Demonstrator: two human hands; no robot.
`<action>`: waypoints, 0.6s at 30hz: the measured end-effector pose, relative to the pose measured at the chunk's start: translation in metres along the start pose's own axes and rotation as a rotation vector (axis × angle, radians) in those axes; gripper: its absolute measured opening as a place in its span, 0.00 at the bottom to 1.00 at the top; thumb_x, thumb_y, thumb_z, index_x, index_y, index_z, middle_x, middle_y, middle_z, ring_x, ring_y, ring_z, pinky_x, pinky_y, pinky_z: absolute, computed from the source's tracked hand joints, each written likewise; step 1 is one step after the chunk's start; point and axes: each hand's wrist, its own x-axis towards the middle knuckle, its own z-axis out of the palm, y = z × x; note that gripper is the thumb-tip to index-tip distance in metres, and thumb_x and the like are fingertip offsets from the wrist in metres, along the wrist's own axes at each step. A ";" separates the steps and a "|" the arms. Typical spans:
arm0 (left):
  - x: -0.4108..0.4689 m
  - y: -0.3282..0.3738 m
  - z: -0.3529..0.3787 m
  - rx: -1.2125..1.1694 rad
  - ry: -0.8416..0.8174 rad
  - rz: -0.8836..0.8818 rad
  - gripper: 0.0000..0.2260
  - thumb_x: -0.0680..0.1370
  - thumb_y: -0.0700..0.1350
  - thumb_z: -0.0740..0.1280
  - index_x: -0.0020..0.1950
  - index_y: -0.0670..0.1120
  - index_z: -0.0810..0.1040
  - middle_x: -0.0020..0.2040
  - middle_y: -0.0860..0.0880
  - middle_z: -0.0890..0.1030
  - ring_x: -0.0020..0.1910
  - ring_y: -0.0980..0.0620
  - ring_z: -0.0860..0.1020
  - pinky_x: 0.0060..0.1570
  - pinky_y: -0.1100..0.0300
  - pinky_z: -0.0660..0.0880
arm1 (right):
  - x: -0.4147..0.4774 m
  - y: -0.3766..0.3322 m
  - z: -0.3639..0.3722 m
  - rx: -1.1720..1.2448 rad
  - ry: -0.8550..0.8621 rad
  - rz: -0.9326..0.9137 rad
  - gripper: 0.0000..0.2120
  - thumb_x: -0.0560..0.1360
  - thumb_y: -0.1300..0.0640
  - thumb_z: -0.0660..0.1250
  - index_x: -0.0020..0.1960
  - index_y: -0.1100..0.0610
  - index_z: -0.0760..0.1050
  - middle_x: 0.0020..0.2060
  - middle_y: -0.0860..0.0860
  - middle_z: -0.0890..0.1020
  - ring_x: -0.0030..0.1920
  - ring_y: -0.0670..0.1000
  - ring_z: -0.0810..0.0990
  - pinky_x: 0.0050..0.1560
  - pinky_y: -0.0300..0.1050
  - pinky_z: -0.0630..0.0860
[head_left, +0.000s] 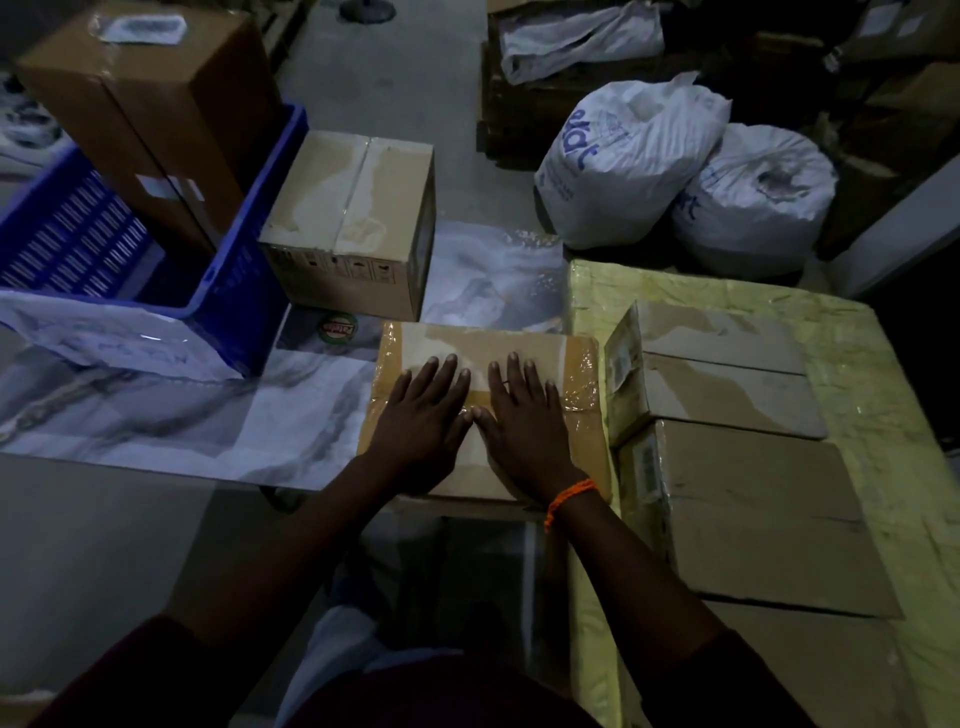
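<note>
A flat cardboard box (576, 358) wrapped in clear tape lies on the marble-patterned table (182, 415) at its front edge. My left hand (421, 415) and my right hand (524, 421) both rest flat on its top, fingers straight and spread, thumbs almost touching at the middle. An orange thread band (569, 496) circles my right wrist.
A taped carton (353, 218) stands behind the box, beside a blue crate (244, 260) holding a tall brown box (156, 104). Two flat cartons (727, 395) lie on a yellow-wrapped surface (883, 364) to the right. White sacks (623, 161) sit on the floor beyond.
</note>
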 end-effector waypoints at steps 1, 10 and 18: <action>-0.002 0.000 0.001 0.000 0.002 -0.001 0.31 0.84 0.63 0.42 0.84 0.51 0.50 0.84 0.48 0.46 0.83 0.46 0.44 0.80 0.41 0.46 | -0.004 0.002 0.000 -0.018 0.005 -0.008 0.35 0.84 0.36 0.45 0.85 0.51 0.47 0.84 0.55 0.45 0.84 0.57 0.42 0.81 0.63 0.47; -0.034 -0.015 0.012 0.086 0.167 0.024 0.34 0.84 0.64 0.46 0.84 0.44 0.53 0.84 0.41 0.50 0.83 0.41 0.47 0.77 0.32 0.43 | -0.038 0.026 0.003 -0.059 0.097 0.019 0.39 0.82 0.31 0.48 0.85 0.50 0.40 0.83 0.56 0.37 0.83 0.58 0.34 0.77 0.71 0.37; -0.034 -0.016 0.014 0.073 0.115 0.002 0.35 0.83 0.65 0.46 0.84 0.45 0.51 0.84 0.42 0.46 0.83 0.42 0.44 0.78 0.34 0.43 | -0.038 0.024 0.005 -0.037 0.089 0.035 0.41 0.81 0.30 0.47 0.85 0.51 0.41 0.83 0.58 0.38 0.82 0.59 0.34 0.77 0.72 0.37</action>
